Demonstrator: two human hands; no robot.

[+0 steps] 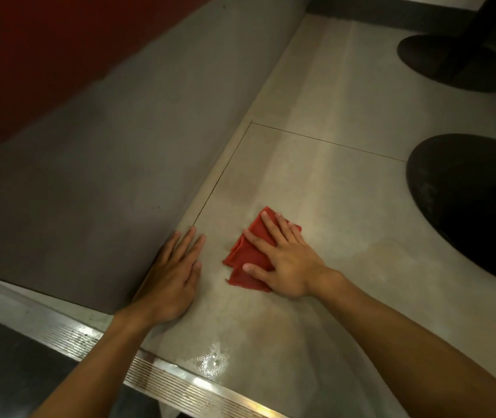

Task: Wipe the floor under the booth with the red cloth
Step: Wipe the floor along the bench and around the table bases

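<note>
A folded red cloth lies flat on the beige tiled floor. My right hand presses on it with fingers spread and straight, covering its right half. My left hand rests flat on the floor just left of the cloth, its fingers straight, right beside the grey base of the booth. The booth's red seat fills the upper left.
Two black round table bases stand on the right, one near and one farther back with its black post. A ribbed metal threshold strip runs along the floor's near edge. A dark baseboard closes the far end.
</note>
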